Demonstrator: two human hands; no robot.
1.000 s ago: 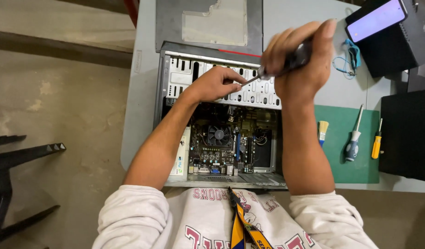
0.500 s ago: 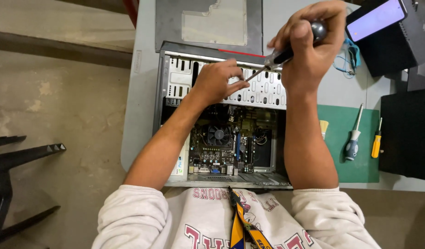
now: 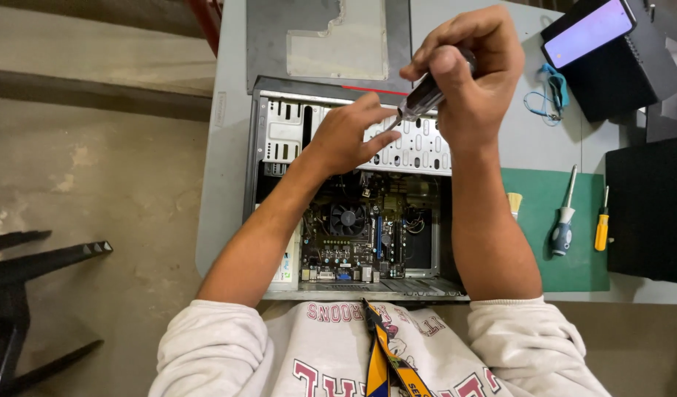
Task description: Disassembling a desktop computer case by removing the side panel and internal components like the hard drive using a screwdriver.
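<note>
An open desktop computer case point(image 3: 259, 158) lies on its side on a grey table, with its motherboard and round cooler fan point(image 3: 348, 218) showing. My right hand point(image 3: 471, 73) is gripped around a dark-handled screwdriver point(image 3: 425, 95), held above the case's white perforated drive cage point(image 3: 419, 147) with the tip slanting down to the left. My left hand point(image 3: 347, 134) rests on the cage with its fingertips at the screwdriver's tip. Whatever sits under the tip is hidden by the fingers.
A green mat point(image 3: 566, 254) to the right holds a blue-handled screwdriver point(image 3: 562, 220), a yellow-handled screwdriver point(image 3: 601, 224) and a small brush point(image 3: 515, 204). A lit phone point(image 3: 588, 31) leans on a black box. The grey side panel point(image 3: 327, 37) lies behind the case. A black chair point(image 3: 22, 294) stands at the left.
My right hand has lifted the screwdriver higher and tilted it more steeply. My left hand has slid along the drive cage, its fingers now meeting the tip.
</note>
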